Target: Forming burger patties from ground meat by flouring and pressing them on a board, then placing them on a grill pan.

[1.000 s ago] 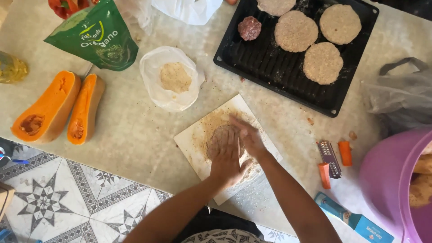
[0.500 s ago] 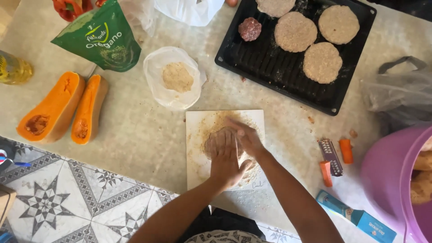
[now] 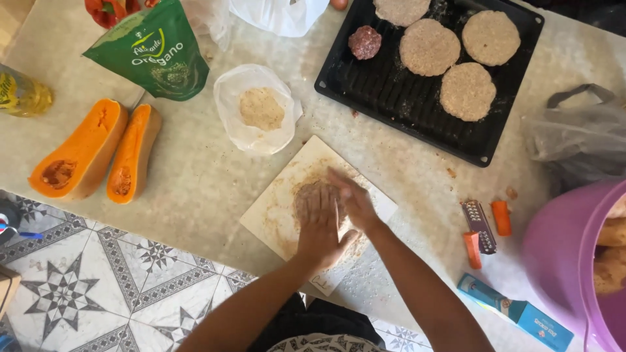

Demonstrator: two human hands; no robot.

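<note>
Pressing flat with open fingers of left hand (image 3: 321,225) and right hand (image 3: 352,199) on breaded patty (image 3: 312,194) lying on white board (image 3: 274,218), likely soft, crumbly, best lifted from underneath

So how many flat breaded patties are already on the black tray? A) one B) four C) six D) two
B: four flat breaded patties lie on the black tray, one cut off by the picture's top edge, next to one small unbreaded meat ball.
</note>
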